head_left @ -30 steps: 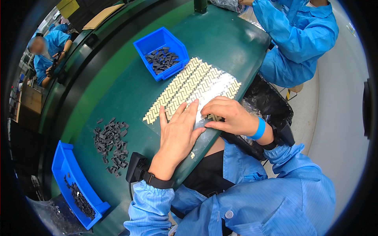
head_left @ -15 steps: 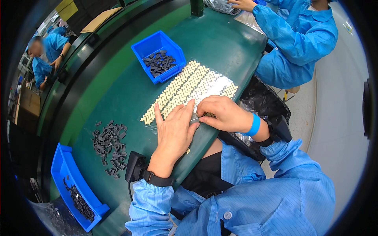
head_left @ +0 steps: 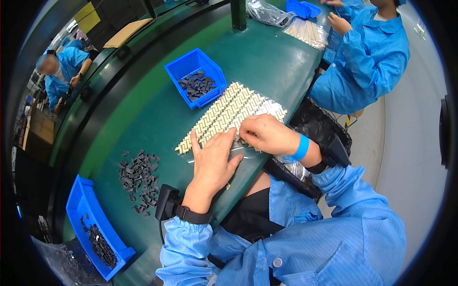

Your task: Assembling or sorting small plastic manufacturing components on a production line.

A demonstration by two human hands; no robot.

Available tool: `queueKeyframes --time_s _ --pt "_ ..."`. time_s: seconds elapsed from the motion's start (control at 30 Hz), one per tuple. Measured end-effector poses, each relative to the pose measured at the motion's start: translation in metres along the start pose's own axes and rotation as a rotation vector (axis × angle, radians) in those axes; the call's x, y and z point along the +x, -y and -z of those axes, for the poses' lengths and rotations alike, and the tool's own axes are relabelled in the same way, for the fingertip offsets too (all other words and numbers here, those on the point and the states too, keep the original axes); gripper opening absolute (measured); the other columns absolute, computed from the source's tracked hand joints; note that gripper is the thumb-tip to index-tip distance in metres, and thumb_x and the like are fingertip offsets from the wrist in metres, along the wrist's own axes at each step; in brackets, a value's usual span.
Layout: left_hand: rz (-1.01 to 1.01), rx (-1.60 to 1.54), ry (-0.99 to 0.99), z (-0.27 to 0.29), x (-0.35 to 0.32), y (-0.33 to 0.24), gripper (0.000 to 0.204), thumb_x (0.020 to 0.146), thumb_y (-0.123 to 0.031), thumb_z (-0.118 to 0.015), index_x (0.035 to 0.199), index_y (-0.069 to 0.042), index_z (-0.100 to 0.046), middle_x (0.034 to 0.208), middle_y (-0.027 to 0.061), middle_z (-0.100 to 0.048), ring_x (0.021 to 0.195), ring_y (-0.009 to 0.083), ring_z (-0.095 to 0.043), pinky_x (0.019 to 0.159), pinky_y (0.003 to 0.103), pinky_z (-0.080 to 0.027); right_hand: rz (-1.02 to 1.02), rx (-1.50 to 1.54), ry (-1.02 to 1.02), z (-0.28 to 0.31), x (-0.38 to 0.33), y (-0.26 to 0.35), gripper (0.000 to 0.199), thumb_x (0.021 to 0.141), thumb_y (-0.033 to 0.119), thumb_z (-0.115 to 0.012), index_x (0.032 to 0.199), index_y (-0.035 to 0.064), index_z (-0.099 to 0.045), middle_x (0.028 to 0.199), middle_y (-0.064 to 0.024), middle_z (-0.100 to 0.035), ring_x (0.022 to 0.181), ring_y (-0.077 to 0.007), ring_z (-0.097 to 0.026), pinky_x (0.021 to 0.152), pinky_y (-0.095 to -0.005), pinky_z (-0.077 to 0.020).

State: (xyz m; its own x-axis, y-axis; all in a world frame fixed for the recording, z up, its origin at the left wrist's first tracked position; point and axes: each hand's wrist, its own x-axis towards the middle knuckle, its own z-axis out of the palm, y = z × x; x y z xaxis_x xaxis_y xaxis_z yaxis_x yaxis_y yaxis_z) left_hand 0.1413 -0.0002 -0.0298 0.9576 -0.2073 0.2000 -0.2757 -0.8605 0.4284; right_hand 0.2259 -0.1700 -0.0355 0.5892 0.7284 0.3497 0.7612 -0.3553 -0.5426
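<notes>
A sheet of small pale-yellow pieces in zigzag rows [head_left: 222, 112] lies on the green table, with clear glossy film along its near edge. My left hand [head_left: 213, 159] rests on its near left edge, fingers stretched and apart. Beside it my right hand [head_left: 268, 135] is bent over the near edge, thumb and fingertips drawn together at the sheet. Whatever is between those fingertips is hidden. Left of my left hand lies a loose pile of small dark grey rectangular pieces [head_left: 139, 177].
Beyond the sheet stands a blue bin [head_left: 210, 99] of dark pieces; another blue bin [head_left: 90, 205] is at lower left. A black bag [head_left: 329, 117] hangs by the table's right edge. A co-worker [head_left: 372, 52] sits far right near a similar sheet [head_left: 307, 32]; another person is at far left.
The view has shifted slightly, so the table sits lower. My right fingers are more curled at the sheet's edge. The far-right co-worker's hand has drawn back from the far sheet.
</notes>
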Motion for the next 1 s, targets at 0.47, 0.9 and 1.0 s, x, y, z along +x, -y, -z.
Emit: queueKeyframes --time_s 0.47,0.9,1.0 --pt "0.071 -0.478 -0.286 0.013 -0.014 -0.002 0.024 0.077 -0.017 -0.06 0.096 -0.003 -0.064 0.101 0.0107 -0.061 0.101 0.0229 -0.056 0.091 0.036 -0.039 0.269 0.044 -0.422 0.008 -0.024 0.037 0.015 0.07 0.005 -0.067 0.082 0.0018 -0.059 0.092 -0.0101 -0.06 0.081 -0.0272 -0.059 0.068 -0.0365 -0.0462" --pt "0.556 -1.727 0.04 0.052 -0.098 -0.047 0.013 0.083 -0.001 -0.059 0.092 0.007 -0.063 0.083 0.017 -0.066 0.068 0.0181 -0.064 0.062 0.027 -0.051 0.754 0.179 -0.305 0.006 -0.025 0.076 0.015 0.074 0.013 -0.063 0.086 0.0037 -0.063 0.095 -0.009 -0.061 0.082 -0.0225 -0.057 0.069 -0.0355 -0.0443" --pt "0.588 -1.558 -0.173 0.047 -0.102 -0.052 0.014 0.083 0.0 -0.056 0.09 0.01 -0.063 0.079 0.0198 -0.064 0.063 0.0228 -0.064 0.06 0.031 -0.054 0.694 0.217 -0.324 0.002 -0.025 0.081 0.017 0.071 0.014 -0.065 0.084 0.0039 -0.061 0.09 -0.0078 -0.059 0.082 -0.0229 -0.056 0.065 -0.0339 -0.044"
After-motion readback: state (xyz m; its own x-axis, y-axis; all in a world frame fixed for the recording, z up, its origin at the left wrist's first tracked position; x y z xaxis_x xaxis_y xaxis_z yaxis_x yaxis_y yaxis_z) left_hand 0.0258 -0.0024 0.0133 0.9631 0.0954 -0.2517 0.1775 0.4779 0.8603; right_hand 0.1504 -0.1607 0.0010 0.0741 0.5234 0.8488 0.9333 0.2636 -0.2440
